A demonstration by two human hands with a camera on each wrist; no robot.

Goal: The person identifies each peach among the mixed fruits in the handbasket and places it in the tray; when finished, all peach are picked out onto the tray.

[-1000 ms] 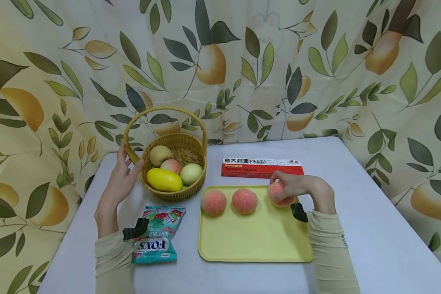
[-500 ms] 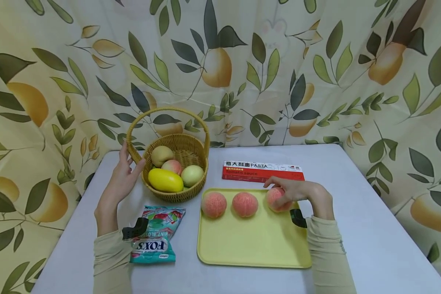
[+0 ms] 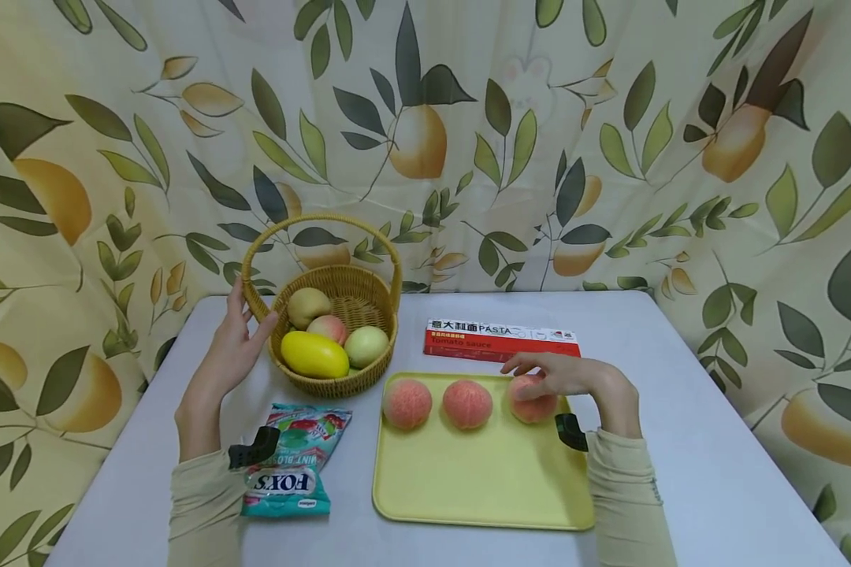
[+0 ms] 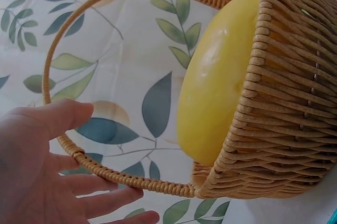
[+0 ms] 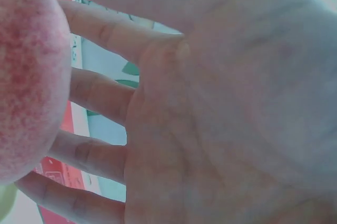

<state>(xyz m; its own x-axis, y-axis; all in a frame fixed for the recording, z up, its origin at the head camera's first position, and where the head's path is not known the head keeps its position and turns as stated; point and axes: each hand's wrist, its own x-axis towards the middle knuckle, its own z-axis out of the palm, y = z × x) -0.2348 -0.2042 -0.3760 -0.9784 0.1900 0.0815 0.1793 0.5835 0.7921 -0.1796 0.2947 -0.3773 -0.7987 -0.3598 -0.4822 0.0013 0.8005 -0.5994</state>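
My left hand rests against the side of the wicker basket's handle, its fingers fairly straight and the thumb apart from them. In the left wrist view the handle runs between thumb and fingers. The basket holds a yellow mango-like fruit, a brownish round fruit, a pink one and a pale green one. With loosely curved fingers, my right hand holds a pink peach at the back right of the yellow tray; its fingertips are hidden behind the peach.
Two more peaches, one at the left and one in the middle, sit along the tray's back edge. Behind the tray lies a red-and-white pasta box. A teal candy bag lies beside the left wrist. Patterned cloth hangs behind the table.
The right hand has lowered its peach toward the tray, roughly level with the other two, and its fingers have spread a little. The left hand stays at the basket handle. The head view has shifted slightly.
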